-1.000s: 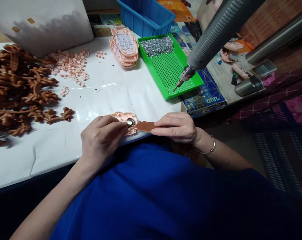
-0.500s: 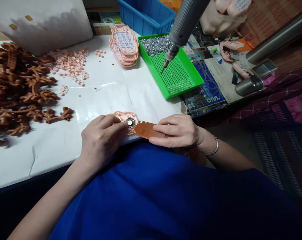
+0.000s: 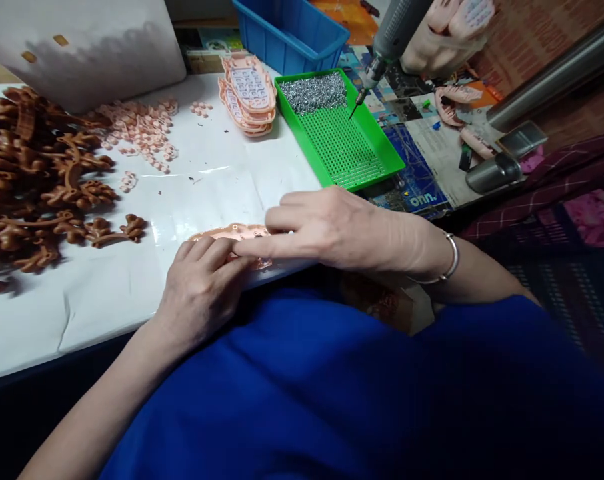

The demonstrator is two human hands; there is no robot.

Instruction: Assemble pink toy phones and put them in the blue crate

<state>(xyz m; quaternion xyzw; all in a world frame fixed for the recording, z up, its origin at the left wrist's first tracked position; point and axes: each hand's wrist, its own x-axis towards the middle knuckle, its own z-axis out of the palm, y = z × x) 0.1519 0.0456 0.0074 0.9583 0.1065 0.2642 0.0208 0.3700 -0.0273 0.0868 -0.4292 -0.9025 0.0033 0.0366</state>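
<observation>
A peach-pink plastic shell (image 3: 220,233) with small round posts along its rim lies at the table's front edge. My left hand (image 3: 200,283) is closed on its near left side, fingers curled over it. My right hand (image 3: 327,223) reaches across the shell, its index finger stretched to the left hand's fingertips and the other fingers bent. What lies under the right hand is hidden. The brown circuit board and the round speaker do not show now.
A hanging power screwdriver (image 3: 377,67) points down over a green tray (image 3: 327,177) of screws. Stacked pink shells (image 3: 249,93), a blue bin (image 3: 292,40), small pink parts (image 3: 142,130) and a heap of brown plastic pieces (image 3: 42,180) surround the work spot.
My right hand has moved left and up across the shell, and the brown circuit board it held is out of sight. My left hand stays nearly in place. The screwdriver has swung right.
</observation>
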